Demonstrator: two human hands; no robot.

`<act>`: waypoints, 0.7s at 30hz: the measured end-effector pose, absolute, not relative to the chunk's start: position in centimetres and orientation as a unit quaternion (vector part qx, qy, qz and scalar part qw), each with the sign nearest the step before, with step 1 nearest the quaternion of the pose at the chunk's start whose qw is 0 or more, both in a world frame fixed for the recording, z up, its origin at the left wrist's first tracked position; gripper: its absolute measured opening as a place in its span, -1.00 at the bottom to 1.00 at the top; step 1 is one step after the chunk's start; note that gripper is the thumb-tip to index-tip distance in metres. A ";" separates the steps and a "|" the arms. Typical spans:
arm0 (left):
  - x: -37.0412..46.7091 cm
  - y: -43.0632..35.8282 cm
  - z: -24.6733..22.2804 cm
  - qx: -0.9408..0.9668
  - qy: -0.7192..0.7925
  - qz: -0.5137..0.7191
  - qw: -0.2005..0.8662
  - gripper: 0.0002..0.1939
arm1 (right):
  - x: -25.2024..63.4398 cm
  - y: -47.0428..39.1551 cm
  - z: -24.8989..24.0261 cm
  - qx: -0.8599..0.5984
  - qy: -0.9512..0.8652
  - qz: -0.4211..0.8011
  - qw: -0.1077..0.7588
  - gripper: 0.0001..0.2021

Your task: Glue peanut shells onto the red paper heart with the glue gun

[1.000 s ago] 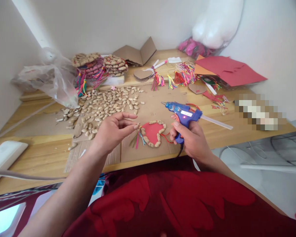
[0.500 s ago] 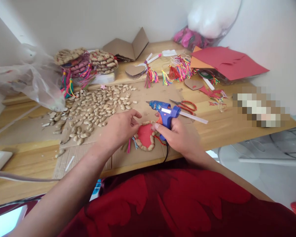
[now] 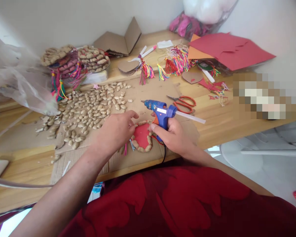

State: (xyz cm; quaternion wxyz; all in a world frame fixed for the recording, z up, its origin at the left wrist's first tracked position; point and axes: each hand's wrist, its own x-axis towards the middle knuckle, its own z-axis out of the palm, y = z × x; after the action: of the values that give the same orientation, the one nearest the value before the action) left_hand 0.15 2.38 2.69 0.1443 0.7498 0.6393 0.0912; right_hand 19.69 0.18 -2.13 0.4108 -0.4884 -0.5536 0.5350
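Note:
On the cardboard in front of me lies a red panel edged with a row of peanuts. My left hand is over its left edge, thumb and index finger apart, with nothing visible between them; its lower fingers are partly hidden. My right hand is wrapped round the handle of a blue hot glue gun. The gun's nozzle points left, above the panel, and a clear glue stick sticks out of its back. The right thumb reaches to the panel's right edge. Pink and blue strings hang out at the lower left.
Loose peanuts spread across the cardboard at left. Orange-handled scissors lie behind the gun. Farther back are finished peanut pieces, colourful tassels, cardboard hearts and red sheets. A plastic bag stands at far left.
The view has shifted slightly, so most things on the table sit a little farther left. Both hands keep nearly the same pose, and the glue gun stays in my right hand.

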 end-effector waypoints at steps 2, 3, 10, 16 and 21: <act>0.2 2.5 2.6 0.755 0.635 0.086 0.137 -0.67 | 19.7 0.2 -2.3 -0.487 -0.557 0.532 0.411 -0.87; 0.2 2.6 2.6 0.758 0.633 0.085 0.135 -0.67 | 19.8 0.2 -2.3 -0.488 -0.562 0.527 0.410 -0.87; 1.0 2.8 3.2 0.732 0.659 0.053 0.165 -0.70 | 19.7 0.1 -2.4 -0.492 -0.563 0.523 0.408 -0.83; 1.3 2.8 3.5 0.753 0.644 0.007 0.133 -0.66 | 19.3 -0.1 -1.6 -0.480 -0.542 0.548 0.419 -0.86; 1.8 2.8 3.7 0.769 0.630 -0.022 0.106 -0.72 | 19.5 0.0 -1.8 -0.499 -0.570 0.506 0.412 -0.87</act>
State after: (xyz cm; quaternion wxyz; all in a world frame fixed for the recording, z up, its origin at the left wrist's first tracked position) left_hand 1.84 2.75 3.67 0.1058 0.7690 0.6301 -0.0223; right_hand 19.48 0.04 -1.85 0.4120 -0.4993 -0.5700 0.5061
